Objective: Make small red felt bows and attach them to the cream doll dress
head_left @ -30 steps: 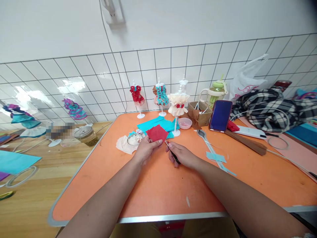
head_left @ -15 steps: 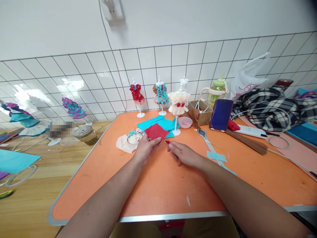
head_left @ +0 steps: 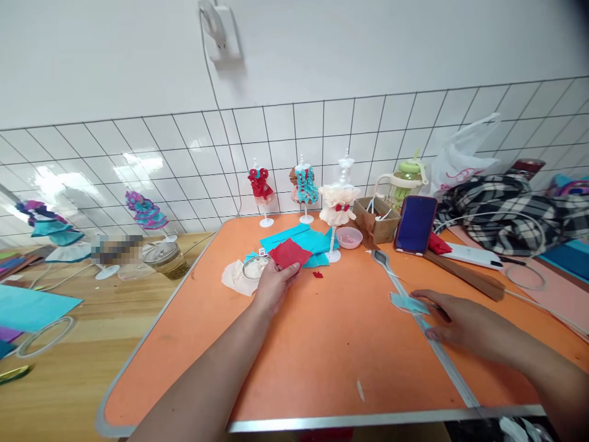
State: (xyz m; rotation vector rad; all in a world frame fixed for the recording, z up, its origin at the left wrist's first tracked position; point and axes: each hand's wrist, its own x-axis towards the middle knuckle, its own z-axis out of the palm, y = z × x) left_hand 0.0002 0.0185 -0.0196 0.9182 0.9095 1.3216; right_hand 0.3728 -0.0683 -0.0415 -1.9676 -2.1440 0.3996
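Red sheet [head_left: 291, 250] over counter [head_left: 294, 362], lower edge pinched by left hand [head_left: 275, 287]; likely light, soft, creases easily, hold by edge. Right hand [head_left: 464, 322] at blue strip [head_left: 407, 302], fingers' grip unclear.

No readable text, pink marks [head_left: 455, 177] on white bag [head_left: 464, 150], perhaps lettering

Open passage across tabletop [head_left: 317, 353] between left hand [head_left: 275, 285] and right hand [head_left: 453, 319]; dress stands [head_left: 337, 202], pink bowl [head_left: 350, 239], phone [head_left: 415, 224] block rear.
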